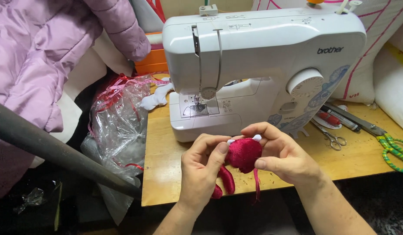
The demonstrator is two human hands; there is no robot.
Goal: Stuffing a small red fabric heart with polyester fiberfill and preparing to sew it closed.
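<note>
Two hands meet over the front edge of the wooden counter (166,165), both closed on one small red velvet piece (244,154). Left hand (200,167): fingers curled, thumb pressed against the left side of the piece. Right hand (283,152): fingers wrapped over the top, thumb under the right side. The piece has small white bits at its upper edge; two narrow red ends and a thin red strand hang below it, past the counter edge.

A white sewing machine (262,61) stands on the counter just behind the hands, needle area to the left. Right of the machine: small silver scissors (334,139), a red-and-dark pen-like tool (338,118), and large shears with green-wrapped handles (395,152) near the right edge. Left of the machine: a crumpled clear plastic bag (119,117) with red ribbon in it, hanging over the counter's side. A white scrap of cloth (156,99) lies beside the machine base. A lilac padded jacket (40,56) fills the upper left; a dark bar (58,150) crosses below it.
</note>
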